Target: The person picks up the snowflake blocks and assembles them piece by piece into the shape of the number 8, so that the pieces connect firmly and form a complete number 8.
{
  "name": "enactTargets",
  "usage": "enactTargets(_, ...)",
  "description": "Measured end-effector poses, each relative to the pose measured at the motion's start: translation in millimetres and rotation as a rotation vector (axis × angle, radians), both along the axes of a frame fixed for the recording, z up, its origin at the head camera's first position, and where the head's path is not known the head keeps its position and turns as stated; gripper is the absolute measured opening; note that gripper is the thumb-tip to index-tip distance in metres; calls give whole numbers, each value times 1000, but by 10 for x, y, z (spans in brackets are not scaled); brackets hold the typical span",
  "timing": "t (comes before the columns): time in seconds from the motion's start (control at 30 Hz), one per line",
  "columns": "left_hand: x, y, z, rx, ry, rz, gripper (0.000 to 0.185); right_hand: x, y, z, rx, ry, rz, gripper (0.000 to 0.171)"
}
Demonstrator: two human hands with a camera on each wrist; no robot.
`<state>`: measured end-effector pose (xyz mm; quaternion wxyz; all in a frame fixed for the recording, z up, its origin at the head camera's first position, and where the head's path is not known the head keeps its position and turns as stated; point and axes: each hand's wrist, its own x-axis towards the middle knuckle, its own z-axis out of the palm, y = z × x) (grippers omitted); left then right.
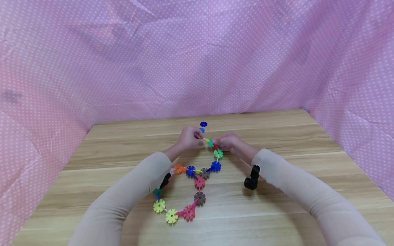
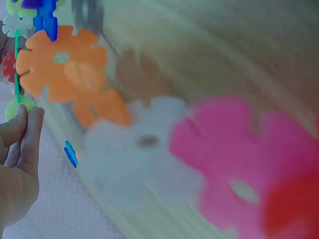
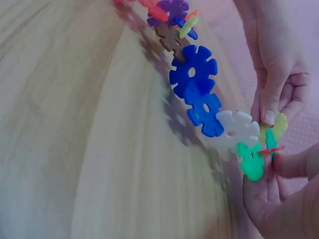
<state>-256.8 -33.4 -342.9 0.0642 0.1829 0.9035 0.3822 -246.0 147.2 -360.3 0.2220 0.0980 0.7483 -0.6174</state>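
A chain of slotted plastic snowflake discs [image 1: 199, 182] in many colours lies on the table, looped at the near end. Its far end rises between both hands. There my left hand [image 1: 191, 137] pinches a yellow disc [image 3: 280, 125] between thumb and fingers. Next to it in the chain come a green disc [image 1: 210, 142] and a red disc [image 1: 215, 147]. My right hand [image 1: 229, 140] holds the red disc, its thumb and fingers partly hiding it. Another green disc [image 3: 251, 162], a white disc [image 3: 238, 128] and blue discs [image 3: 193, 72] follow. Orange [image 2: 62, 62] and pink discs [image 2: 219, 134] show large in the left wrist view.
A dark blue disc [image 1: 203, 124] and a lighter blue disc [image 1: 202, 130] sit beyond my left hand. The wooden table [image 1: 292, 136] ends at pink dotted cloth [image 1: 197, 61] behind and at the sides. A black wrist camera [image 1: 251, 181] hangs under the right sleeve.
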Motion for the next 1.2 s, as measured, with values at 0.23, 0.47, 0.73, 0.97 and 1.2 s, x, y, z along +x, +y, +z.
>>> enactTargets(0.23,8,24,16,-26,20,-54,9,39,4,21,32,12,-1,36)
enactTargets(0.47,10,33,42,-60,10,-102,8,36,44,45,81,8,62,36)
enactTargets(0.73,-37,34,54,-68,-58,-88,13,-21,78,58,63,27,125,36)
enactTargets(0.97,-203,-125,201,-197,-34,6,20,-18,142,71,64,7,119,35)
enactTargets(1.2,-289,-204,171,-365,-89,113,28,34,154,92,55,8,115,36)
